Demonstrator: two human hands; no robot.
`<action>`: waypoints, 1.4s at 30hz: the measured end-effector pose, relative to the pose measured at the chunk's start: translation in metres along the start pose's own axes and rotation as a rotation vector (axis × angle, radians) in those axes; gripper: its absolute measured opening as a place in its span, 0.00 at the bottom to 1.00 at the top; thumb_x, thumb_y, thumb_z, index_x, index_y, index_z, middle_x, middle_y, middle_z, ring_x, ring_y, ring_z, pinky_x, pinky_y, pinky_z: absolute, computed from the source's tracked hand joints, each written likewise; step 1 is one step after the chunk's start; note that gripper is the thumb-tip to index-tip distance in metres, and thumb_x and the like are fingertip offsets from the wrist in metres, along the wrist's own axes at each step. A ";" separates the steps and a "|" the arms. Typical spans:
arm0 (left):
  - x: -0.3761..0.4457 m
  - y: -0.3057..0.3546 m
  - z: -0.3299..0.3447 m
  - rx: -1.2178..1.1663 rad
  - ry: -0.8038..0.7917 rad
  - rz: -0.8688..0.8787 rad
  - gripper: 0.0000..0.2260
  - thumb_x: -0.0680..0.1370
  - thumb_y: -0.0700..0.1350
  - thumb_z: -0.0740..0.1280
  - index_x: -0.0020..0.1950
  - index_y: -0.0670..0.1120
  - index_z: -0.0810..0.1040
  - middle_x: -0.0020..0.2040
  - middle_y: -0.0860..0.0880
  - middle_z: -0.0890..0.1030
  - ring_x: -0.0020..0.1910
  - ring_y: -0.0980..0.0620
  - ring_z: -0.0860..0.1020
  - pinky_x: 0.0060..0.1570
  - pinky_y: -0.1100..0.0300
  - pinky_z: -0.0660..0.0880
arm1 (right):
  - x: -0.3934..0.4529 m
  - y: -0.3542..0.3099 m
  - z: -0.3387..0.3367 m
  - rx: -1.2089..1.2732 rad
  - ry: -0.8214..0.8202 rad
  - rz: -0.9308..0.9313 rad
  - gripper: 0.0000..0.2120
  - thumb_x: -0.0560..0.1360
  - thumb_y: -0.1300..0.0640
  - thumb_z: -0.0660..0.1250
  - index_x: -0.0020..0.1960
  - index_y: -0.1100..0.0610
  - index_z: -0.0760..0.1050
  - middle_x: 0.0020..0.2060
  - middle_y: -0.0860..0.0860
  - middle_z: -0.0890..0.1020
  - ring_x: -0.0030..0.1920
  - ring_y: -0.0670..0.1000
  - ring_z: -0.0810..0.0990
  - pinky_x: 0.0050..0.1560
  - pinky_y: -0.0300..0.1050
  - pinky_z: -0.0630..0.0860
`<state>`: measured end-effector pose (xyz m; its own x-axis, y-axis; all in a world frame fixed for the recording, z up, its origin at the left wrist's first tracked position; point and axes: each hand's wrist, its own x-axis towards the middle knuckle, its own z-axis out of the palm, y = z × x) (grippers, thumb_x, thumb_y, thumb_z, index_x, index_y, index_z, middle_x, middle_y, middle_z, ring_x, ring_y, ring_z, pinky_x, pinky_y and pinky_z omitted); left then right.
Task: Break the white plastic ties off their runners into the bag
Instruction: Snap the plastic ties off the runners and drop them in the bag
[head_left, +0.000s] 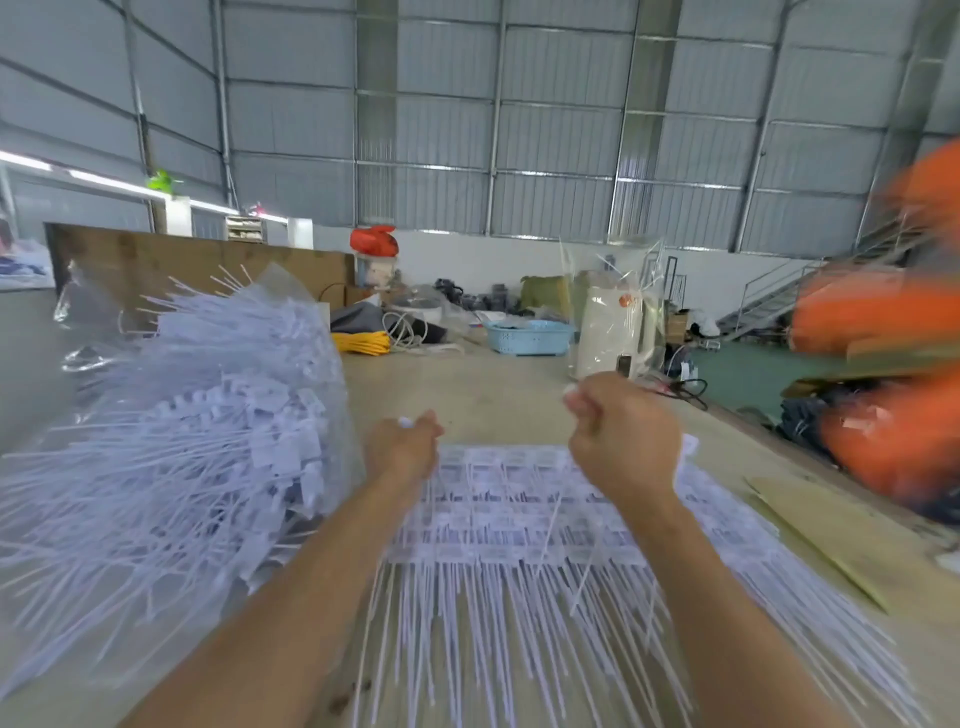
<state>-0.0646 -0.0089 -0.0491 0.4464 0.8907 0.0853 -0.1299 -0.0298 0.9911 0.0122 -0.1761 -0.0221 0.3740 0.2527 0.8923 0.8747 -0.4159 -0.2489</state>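
A wide stack of white plastic ties on runners (524, 525) lies on the table in front of me, tails pointing toward me. My left hand (402, 449) is curled on a white piece at the stack's far left corner. My right hand (623, 436) is fisted above the far right part, pinching a white runner end near its thumb. A clear plastic bag (197, 441) stuffed with loose white ties sits at the left, its mouth toward the stack. Motion blur softens the fingers.
The wooden table (493, 395) runs ahead to a blue basket (527, 336), a yellow cord bundle (361, 343) and a cream appliance in clear wrap (615, 325). Cardboard sheets (831, 540) lie at the right edge. Orange bags (893, 441) are stacked beyond the right edge.
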 end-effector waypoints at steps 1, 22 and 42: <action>0.004 0.004 -0.008 -0.038 0.014 0.027 0.13 0.79 0.41 0.65 0.34 0.43 0.74 0.17 0.53 0.69 0.15 0.58 0.65 0.17 0.69 0.60 | 0.007 0.007 -0.008 0.075 0.088 0.121 0.11 0.75 0.61 0.66 0.34 0.59 0.73 0.25 0.49 0.71 0.25 0.52 0.70 0.28 0.36 0.60; -0.067 0.009 0.050 -0.137 -0.531 0.298 0.13 0.80 0.51 0.62 0.40 0.44 0.73 0.31 0.51 0.72 0.30 0.56 0.69 0.30 0.65 0.67 | 0.000 0.004 0.002 0.827 -0.447 0.165 0.18 0.79 0.67 0.56 0.64 0.52 0.73 0.48 0.49 0.73 0.37 0.36 0.76 0.41 0.29 0.73; -0.046 0.005 0.036 0.000 -0.370 0.236 0.13 0.80 0.47 0.64 0.37 0.44 0.71 0.19 0.55 0.67 0.18 0.59 0.62 0.20 0.67 0.59 | -0.009 0.000 0.018 0.114 -0.461 0.002 0.10 0.78 0.54 0.63 0.41 0.55 0.79 0.32 0.51 0.78 0.35 0.54 0.74 0.32 0.42 0.65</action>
<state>-0.0543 -0.0660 -0.0444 0.6916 0.6373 0.3400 -0.2662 -0.2128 0.9402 0.0140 -0.1626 -0.0368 0.4506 0.6241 0.6383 0.8926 -0.3242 -0.3132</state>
